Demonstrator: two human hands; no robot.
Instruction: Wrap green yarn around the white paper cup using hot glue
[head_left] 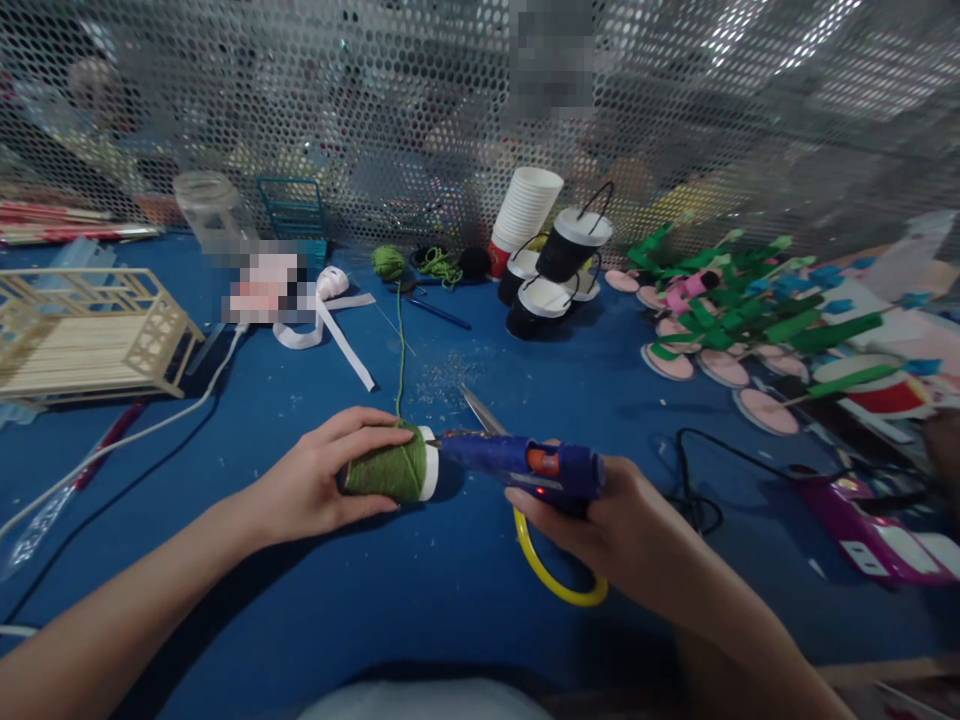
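My left hand (330, 465) is closed around a paper cup (390, 468) wrapped in green yarn, lying on its side with its white rim toward the right. A strand of yarn (400, 350) runs from the cup back to a small green ball (388, 262). In my right hand (600, 530) is a blue glue gun (517, 460) with a small red light glowing on it. Its nozzle is at the yarn beside the cup's rim; whether it touches is too small to tell. Beneath the gun lie scissors with a yellow handle (551, 575), partly hidden.
At the back stand stacked paper cups (525, 210) and several black-covered cups with handles (574, 245). Green craft pieces on pink discs (722, 367) crowd the right, near a purple power strip (877, 530). A wooden stick model (82, 340) and white ribbon (345, 345) are leftward.
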